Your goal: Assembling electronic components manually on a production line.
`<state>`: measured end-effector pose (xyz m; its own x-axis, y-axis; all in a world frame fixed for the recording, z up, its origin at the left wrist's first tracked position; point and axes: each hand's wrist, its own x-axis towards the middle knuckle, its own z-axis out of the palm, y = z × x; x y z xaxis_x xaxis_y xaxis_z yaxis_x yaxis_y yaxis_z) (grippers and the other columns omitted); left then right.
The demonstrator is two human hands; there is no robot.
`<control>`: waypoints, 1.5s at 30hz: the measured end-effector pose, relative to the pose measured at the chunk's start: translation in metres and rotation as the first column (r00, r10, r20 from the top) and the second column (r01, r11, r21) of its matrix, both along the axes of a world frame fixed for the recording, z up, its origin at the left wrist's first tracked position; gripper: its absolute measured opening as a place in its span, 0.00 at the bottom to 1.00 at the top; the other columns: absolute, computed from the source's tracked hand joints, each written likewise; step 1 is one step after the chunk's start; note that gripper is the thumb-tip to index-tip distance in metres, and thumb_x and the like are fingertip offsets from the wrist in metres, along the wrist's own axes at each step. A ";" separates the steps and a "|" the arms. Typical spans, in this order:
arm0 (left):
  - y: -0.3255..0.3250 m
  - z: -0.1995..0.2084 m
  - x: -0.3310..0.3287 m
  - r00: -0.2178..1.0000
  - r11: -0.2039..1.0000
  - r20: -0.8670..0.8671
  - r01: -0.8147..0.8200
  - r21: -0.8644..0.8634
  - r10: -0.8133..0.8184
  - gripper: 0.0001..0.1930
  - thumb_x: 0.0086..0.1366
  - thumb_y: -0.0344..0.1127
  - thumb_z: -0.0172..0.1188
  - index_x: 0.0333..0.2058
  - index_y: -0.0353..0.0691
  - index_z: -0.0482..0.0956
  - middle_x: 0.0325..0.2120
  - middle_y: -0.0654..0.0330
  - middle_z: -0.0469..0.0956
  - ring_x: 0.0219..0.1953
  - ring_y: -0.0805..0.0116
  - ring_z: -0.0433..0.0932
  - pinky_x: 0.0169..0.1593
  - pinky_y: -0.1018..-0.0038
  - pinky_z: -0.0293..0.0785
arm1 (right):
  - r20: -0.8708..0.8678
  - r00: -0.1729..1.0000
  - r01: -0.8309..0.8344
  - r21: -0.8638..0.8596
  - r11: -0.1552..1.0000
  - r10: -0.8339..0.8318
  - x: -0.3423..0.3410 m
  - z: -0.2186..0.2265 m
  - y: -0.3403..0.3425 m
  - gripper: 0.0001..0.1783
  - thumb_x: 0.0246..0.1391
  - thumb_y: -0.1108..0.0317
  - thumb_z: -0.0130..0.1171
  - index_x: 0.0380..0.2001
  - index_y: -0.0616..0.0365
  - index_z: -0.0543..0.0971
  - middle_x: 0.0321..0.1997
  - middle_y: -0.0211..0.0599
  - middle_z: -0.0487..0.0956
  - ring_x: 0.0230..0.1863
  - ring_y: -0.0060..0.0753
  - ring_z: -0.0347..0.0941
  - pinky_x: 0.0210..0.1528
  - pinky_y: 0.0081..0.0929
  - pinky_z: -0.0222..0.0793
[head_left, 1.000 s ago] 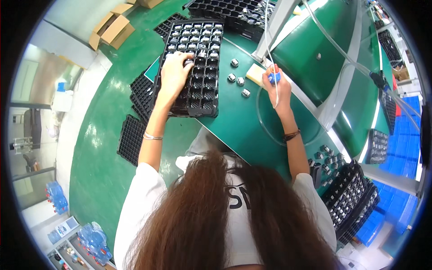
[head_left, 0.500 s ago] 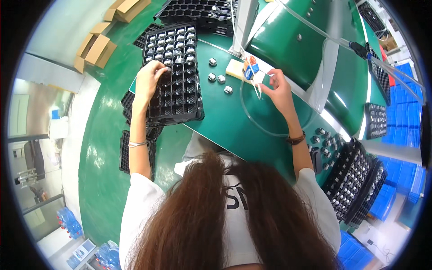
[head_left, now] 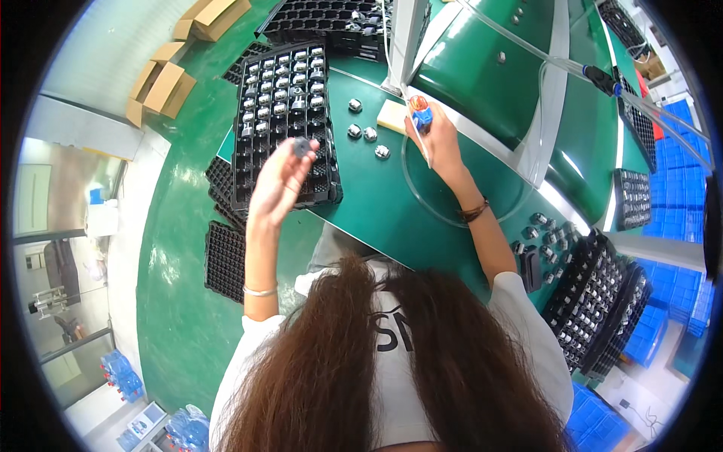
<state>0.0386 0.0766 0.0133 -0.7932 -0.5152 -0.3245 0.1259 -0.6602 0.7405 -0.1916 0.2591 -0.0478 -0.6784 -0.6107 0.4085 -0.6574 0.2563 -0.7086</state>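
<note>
My left hand point(head_left: 276, 182) is raised over the lower part of a black compartment tray point(head_left: 322, 177), its fingertips pinching a small dark rounded part point(head_left: 301, 146). In the tray's upper rows sit several silver-and-black parts point(head_left: 282, 83), while the lower pockets look bare. My right hand point(head_left: 441, 143) is wrapped round a blue-and-orange handheld tool point(head_left: 420, 114) with a thin white tube attached. Beside that tool lies a pale yellow block point(head_left: 392, 115). Several small silver parts point(head_left: 370, 134) lie loose on the green table between my hands.
A clear hose point(head_left: 433, 212) curves across the green tabletop point(head_left: 376, 203). More loose parts point(head_left: 553, 237) and filled black trays point(head_left: 580, 309) are at the right. Stacked black trays point(head_left: 331, 26) stand at the back, near a metal post point(head_left: 407, 45). Cardboard boxes point(head_left: 162, 87) sit on the floor at left.
My left hand has come off the tray's upper rows toward me, now with a dark part in its fingertips. My right hand has moved left and closed round the blue-and-orange tool.
</note>
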 end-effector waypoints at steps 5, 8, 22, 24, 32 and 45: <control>0.042 -0.008 0.005 0.992 0.987 -0.016 0.123 0.100 -0.122 0.14 0.67 0.36 0.48 0.47 0.35 0.67 0.40 0.50 0.74 0.36 0.71 0.75 0.42 0.81 0.76 | 0.069 0.998 -0.003 -0.032 0.999 0.005 0.006 0.005 -0.001 0.17 0.46 0.65 0.62 0.36 0.63 0.70 0.34 0.51 0.72 0.36 0.55 0.71 0.35 0.38 0.68; 0.061 -0.008 0.000 0.995 0.982 0.016 0.098 0.161 -0.102 0.15 0.67 0.38 0.49 0.47 0.36 0.68 0.40 0.52 0.74 0.37 0.71 0.74 0.42 0.81 0.75 | 0.057 0.998 -0.002 -0.062 0.998 0.006 0.007 0.006 -0.004 0.17 0.46 0.66 0.61 0.36 0.63 0.70 0.34 0.50 0.72 0.35 0.55 0.71 0.35 0.39 0.68; 0.094 -0.020 -0.023 0.993 0.934 -0.060 0.118 0.336 -0.104 0.16 0.67 0.38 0.48 0.50 0.37 0.67 0.41 0.53 0.73 0.44 0.67 0.73 0.49 0.79 0.72 | 0.005 1.000 0.025 -0.032 0.999 -0.025 0.005 0.005 -0.004 0.17 0.46 0.66 0.61 0.36 0.63 0.69 0.35 0.50 0.72 0.35 0.56 0.71 0.35 0.40 0.68; 0.097 -0.015 -0.024 0.993 0.931 -0.061 0.118 0.346 -0.103 0.17 0.66 0.38 0.49 0.51 0.38 0.65 0.41 0.53 0.72 0.43 0.67 0.74 0.48 0.80 0.74 | 0.022 0.999 0.027 -0.035 0.999 -0.026 0.006 0.006 -0.004 0.17 0.46 0.66 0.62 0.36 0.63 0.69 0.35 0.50 0.72 0.36 0.56 0.71 0.35 0.40 0.68; 0.105 -0.020 -0.023 0.990 0.901 -0.093 0.137 0.412 -0.108 0.19 0.66 0.38 0.50 0.53 0.39 0.63 0.39 0.54 0.70 0.40 0.68 0.74 0.45 0.80 0.76 | -0.009 0.999 -0.050 -0.046 0.998 0.049 0.006 0.007 -0.002 0.16 0.44 0.68 0.62 0.35 0.63 0.71 0.30 0.49 0.74 0.33 0.52 0.73 0.34 0.36 0.68; 0.102 -0.025 -0.018 0.993 0.883 -0.071 0.118 0.455 -0.096 0.18 0.64 0.37 0.53 0.50 0.37 0.65 0.38 0.54 0.70 0.38 0.69 0.73 0.43 0.80 0.76 | -0.046 0.999 -0.006 -0.094 0.996 0.002 -0.001 0.001 -0.007 0.13 0.45 0.70 0.62 0.34 0.63 0.72 0.28 0.45 0.75 0.30 0.42 0.75 0.33 0.28 0.69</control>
